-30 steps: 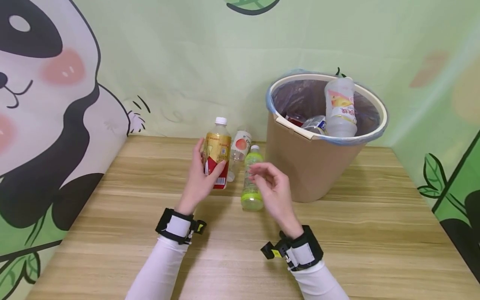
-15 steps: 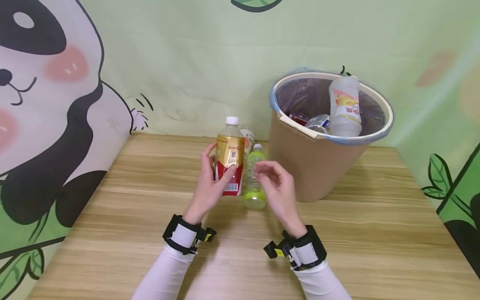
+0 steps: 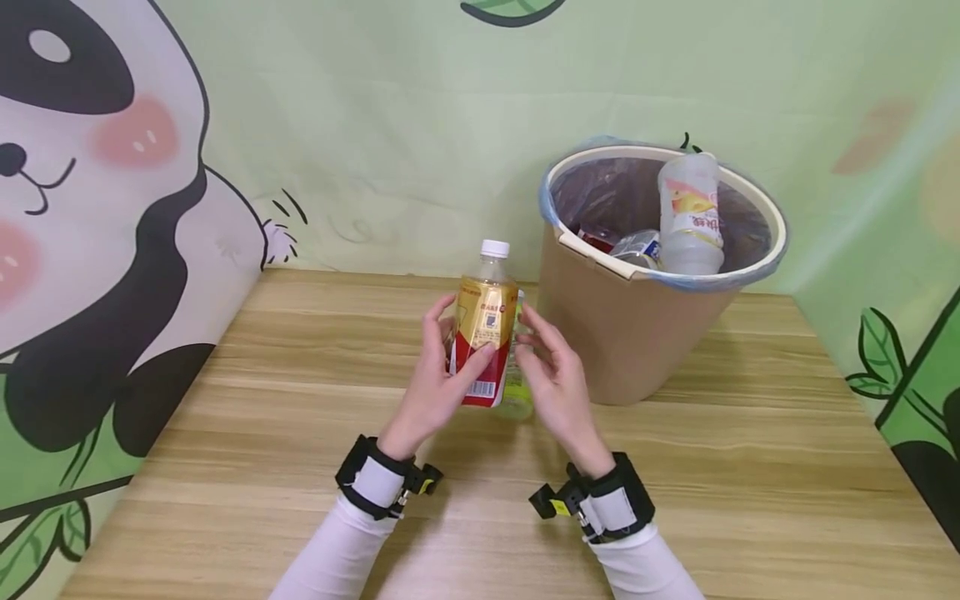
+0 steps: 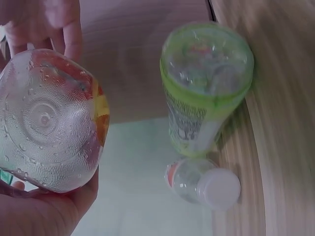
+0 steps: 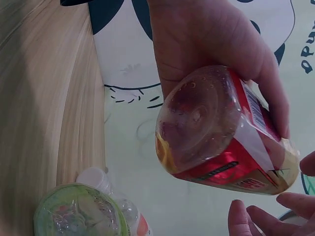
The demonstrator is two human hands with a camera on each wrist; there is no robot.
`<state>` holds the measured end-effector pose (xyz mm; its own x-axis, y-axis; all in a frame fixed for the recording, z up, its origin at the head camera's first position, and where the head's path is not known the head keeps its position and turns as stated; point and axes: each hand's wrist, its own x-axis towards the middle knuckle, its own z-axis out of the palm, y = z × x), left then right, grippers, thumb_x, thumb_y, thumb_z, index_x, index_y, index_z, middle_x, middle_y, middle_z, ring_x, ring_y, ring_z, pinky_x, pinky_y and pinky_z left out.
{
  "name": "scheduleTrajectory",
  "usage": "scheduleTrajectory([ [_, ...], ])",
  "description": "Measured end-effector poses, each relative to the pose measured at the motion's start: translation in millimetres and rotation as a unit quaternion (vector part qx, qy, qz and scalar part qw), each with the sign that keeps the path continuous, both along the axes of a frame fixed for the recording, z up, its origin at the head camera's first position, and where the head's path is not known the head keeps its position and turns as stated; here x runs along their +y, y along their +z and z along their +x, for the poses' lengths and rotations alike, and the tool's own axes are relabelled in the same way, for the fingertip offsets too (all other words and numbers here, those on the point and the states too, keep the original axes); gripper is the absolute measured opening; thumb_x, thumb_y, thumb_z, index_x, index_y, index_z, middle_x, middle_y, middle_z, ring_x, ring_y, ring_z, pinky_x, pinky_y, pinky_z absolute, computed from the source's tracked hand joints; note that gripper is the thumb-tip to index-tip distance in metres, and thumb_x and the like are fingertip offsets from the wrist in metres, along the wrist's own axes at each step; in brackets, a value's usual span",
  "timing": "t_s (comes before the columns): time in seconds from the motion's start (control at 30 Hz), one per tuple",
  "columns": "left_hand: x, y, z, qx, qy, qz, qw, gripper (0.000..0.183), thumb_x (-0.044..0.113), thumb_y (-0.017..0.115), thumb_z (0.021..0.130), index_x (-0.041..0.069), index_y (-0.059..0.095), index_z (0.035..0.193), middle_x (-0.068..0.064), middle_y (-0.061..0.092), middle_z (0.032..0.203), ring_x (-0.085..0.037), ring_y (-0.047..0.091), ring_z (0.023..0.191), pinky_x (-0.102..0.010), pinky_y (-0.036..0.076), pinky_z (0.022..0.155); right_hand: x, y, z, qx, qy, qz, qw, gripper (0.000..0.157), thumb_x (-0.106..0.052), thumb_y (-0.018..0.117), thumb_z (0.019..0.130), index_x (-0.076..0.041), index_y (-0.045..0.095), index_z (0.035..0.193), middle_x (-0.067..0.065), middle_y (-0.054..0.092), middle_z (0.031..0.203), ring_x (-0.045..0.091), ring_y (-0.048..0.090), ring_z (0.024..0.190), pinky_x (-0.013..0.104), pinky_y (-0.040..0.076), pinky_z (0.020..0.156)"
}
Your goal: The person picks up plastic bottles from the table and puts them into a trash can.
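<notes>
My left hand [image 3: 438, 379] grips a plastic drink bottle [image 3: 483, 317] with a gold-and-red label and white cap, thumb across its front. Held above the table, the bottle shows its clear, droplet-spotted base [image 4: 44, 120] in the left wrist view. My right hand [image 3: 558, 375] is at the bottle's right side, fingers loosely bent and apart from it in the right wrist view. Behind it lies a green-labelled bottle [image 3: 516, 404], partly covered. A clear bottle [image 4: 189, 182] with a white cap lies beyond that one, hidden in the head view.
A brown bin [image 3: 600, 350] with a pale rim and a bag liner stands on the wooden table [image 3: 337, 367], right of my hands. Inside, a whitish bottle [image 3: 692, 221] leans up to the rim, above other bottles. A panda-print cloth [image 3: 412, 150] hangs behind.
My left hand has carried the gold-and-red bottle rightward and slightly nearer to me, in front of the green bottle and close to my right hand. The right hand has stayed nearly in place, its fingers opening slightly.
</notes>
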<state>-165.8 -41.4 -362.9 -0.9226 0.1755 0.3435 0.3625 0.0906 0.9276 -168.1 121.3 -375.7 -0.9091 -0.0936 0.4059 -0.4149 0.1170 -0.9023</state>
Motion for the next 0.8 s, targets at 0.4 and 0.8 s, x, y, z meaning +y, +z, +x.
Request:
scheduleTrajectory([
  [0.4,6.8,2.1,7.0,-0.005,-0.032,-0.005,0.9995,0.068,0.015,0.050,0.098,0.013,0.006,0.149,-0.021,0.043,0.129,-0.036,0.056,0.103,-0.044,0.054,0.078,0.0,-0.6,0.4,0.005,0.017,0.011,1.000,0.055,-0.008,0.050,0.097,-0.016,0.033,0.148,0.011,0.041,0.143,0.030,0.045,0.124,0.047,0.042,0.100],
  [0.8,3.8,7.9,9.6,0.036,-0.009,-0.048,0.9982,0.044,0.016,0.032,0.104,0.001,0.026,0.145,-0.025,0.043,0.138,-0.033,0.049,0.121,-0.045,0.046,0.095,-0.2,2.3,0.6,0.009,0.019,0.009,1.000,0.059,-0.009,0.050,0.097,-0.016,0.027,0.151,0.009,0.035,0.148,0.030,0.045,0.121,0.050,0.043,0.096],
])
